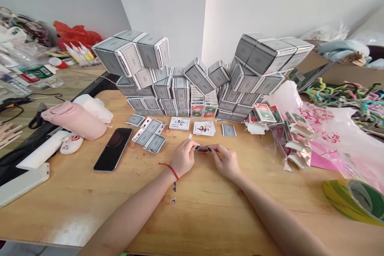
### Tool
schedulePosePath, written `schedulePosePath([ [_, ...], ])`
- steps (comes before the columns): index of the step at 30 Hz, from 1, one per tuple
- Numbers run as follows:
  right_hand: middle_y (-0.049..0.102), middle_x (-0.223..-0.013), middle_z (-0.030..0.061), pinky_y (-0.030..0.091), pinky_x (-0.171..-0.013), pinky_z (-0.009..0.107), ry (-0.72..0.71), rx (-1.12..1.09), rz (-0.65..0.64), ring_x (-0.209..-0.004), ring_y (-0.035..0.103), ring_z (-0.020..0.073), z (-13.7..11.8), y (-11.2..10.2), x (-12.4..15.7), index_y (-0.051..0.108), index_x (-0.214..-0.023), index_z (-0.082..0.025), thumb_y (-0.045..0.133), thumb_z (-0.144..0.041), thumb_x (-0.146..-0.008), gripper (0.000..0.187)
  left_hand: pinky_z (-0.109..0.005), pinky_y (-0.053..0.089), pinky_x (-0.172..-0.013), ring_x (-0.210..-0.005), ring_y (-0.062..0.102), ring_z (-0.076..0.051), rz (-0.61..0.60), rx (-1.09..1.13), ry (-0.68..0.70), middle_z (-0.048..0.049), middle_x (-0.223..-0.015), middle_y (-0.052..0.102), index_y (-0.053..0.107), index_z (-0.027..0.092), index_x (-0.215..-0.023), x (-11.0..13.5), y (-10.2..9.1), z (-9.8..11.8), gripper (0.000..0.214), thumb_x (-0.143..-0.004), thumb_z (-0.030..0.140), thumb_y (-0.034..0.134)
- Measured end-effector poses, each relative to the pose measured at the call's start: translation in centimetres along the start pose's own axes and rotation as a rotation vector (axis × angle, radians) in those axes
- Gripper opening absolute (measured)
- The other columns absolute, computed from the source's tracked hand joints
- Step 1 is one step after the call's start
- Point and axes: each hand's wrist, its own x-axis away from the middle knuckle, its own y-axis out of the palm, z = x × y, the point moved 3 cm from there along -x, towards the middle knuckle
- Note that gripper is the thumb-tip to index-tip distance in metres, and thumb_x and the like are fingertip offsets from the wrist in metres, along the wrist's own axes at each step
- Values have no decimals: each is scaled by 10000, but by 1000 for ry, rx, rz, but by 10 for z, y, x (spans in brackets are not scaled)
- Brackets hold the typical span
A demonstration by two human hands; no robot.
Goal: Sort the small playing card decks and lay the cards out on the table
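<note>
Between my two hands is a folded playing card [203, 149], seen nearly edge-on with red in its middle and dark ends. My left hand [183, 157], with a red string bracelet at the wrist, pinches its left end. The fingertips of my right hand [226, 161] are closed on the other end. Just beyond lie a pile of cards topped by a colourful joker [204, 128] and a neat deck with a black-and-white joker [179, 123]. To the right of these a single card [229, 130] rests face down. Several folded cards [150, 134] lie spread on the left.
Behind the cards stands a structure of card-built blocks [180, 90], with taller stacks at both sides. A phone [113, 149] and pink bottle [76, 120] lie left. Opened card boxes [297, 138], a plastic bag [325, 128] and a tape roll [339, 200] are right.
</note>
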Motion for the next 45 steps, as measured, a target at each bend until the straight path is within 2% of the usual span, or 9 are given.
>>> schedulePosePath([
  [4,662,-717,37,475,-669,293,82,-82,51,-673,618,176,4,1,-2,576,-776,-214,425,-211,-812,155,-290,451,-700,-775,542,-158,-22,22,-26,-53,-782,570,512,170,-786,-2,3,2,163,-786,88,371],
  [8,659,-672,41,484,-690,324,247,-373,103,-659,631,186,13,4,-4,536,-814,-200,455,-327,-824,152,-288,458,-752,-841,557,-150,2,205,-158,-64,-921,592,515,175,-940,-6,0,1,153,-818,226,439],
  [12,679,-686,52,480,-732,358,374,-662,59,-695,648,201,17,9,-8,494,-835,-202,488,-429,-805,229,-277,478,-727,-827,582,-148,-86,423,-272,-69,-974,607,468,174,-1093,-9,3,-2,353,-765,280,541],
  [15,683,-692,52,465,-776,375,411,-755,4,-730,651,206,18,11,-10,488,-811,-203,519,-467,-777,268,-273,473,-716,-787,586,-146,-87,466,-322,-57,-901,627,512,165,-1021,-8,6,-7,298,-745,268,561],
  [18,676,-670,49,469,-769,376,408,-764,-57,-714,649,202,16,12,-11,487,-787,-197,521,-477,-772,282,-260,459,-692,-760,574,-141,-69,490,-364,-49,-851,623,543,149,-912,-7,8,-14,216,-736,271,564],
  [21,662,-660,46,499,-666,337,381,-723,-105,-611,634,174,12,14,-10,486,-780,-184,506,-479,-778,296,-230,431,-608,-666,539,-119,-63,470,-398,-21,-726,588,531,137,-776,-8,8,-19,166,-755,302,529],
  [28,652,-741,49,419,-357,221,405,-647,-188,-378,494,83,11,23,-6,459,-776,-181,500,-510,-756,332,-205,299,-481,-513,433,-99,8,158,-332,28,-572,481,430,180,-686,-8,6,-13,171,-826,268,388],
  [38,634,-637,7,403,-372,209,419,-707,-320,-373,524,91,6,25,-3,438,-767,-182,508,-467,-768,294,-231,249,-462,-438,417,-109,47,-56,-293,2,-492,472,433,180,-605,-8,5,-6,309,-864,291,307],
  [45,572,-542,-27,414,-369,218,446,-628,-187,-376,534,117,4,30,-1,463,-791,-185,519,-464,-756,286,-225,226,-425,-385,376,-81,-11,-127,-228,0,-421,448,455,165,-508,-7,9,-3,406,-852,345,339],
])
